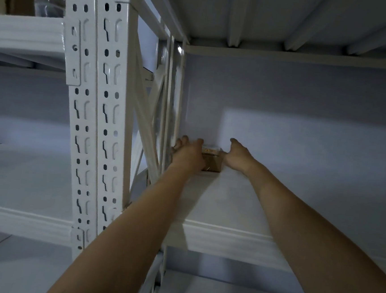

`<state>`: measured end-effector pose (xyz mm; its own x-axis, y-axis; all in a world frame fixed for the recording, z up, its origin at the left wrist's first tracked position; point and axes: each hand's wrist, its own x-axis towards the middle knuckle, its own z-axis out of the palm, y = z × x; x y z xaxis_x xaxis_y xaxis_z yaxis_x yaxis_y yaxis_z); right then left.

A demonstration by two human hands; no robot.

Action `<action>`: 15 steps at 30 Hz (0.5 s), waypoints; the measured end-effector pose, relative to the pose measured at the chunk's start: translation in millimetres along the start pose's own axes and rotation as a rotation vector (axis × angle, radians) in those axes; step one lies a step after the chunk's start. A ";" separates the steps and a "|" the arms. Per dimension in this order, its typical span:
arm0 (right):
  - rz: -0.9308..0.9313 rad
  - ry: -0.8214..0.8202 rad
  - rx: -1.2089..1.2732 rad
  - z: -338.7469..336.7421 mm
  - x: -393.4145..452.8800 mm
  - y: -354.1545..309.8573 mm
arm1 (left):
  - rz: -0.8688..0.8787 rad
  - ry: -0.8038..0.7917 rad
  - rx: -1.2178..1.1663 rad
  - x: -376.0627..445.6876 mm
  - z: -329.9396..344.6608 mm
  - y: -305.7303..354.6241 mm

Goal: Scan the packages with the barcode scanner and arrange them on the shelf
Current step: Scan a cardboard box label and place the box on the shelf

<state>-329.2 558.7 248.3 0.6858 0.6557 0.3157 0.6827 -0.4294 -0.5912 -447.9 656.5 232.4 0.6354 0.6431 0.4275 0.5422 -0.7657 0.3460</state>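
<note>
Here the step in hand looks like seating a package at the far left corner of a shelf. At the left stands the white slotted upright (96,114) of the rack. Just right of it, the left hand (188,154) lies over the left side of a small brown package (212,163), fingers stretched toward the far wall; whether they curl round it I cannot tell. The package sits on the shelf board (224,203), deep in. The right hand (237,157) presses its right side, thumb raised, fingers loosely bent. To finish well, I would nudge it square against the corner, label outward, then let both hands go together.
</note>
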 end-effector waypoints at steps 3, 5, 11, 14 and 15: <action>0.000 0.071 0.040 -18.2 -34.3 -3.9 | 0.070 -0.001 -0.107 -22.7 -3.8 35.1; 0.019 0.089 0.074 -35.4 -66.3 3.0 | 0.146 -0.029 -0.225 -46.2 -3.9 61.9; 0.048 0.404 0.032 -108.2 -186.9 52.9 | 0.351 -0.036 -0.594 -133.8 -1.0 147.9; 0.115 0.569 0.000 -137.0 -259.9 85.6 | 0.508 -0.075 -0.759 -193.4 4.0 191.3; 0.139 0.635 0.004 -144.2 -283.4 97.6 | 0.566 -0.121 -0.807 -213.3 6.5 205.6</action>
<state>-420.5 241.4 208.1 0.7842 0.0993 0.6126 0.5767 -0.4810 -0.6603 -468.3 362.0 206.9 0.7613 0.1430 0.6324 -0.3661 -0.7102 0.6013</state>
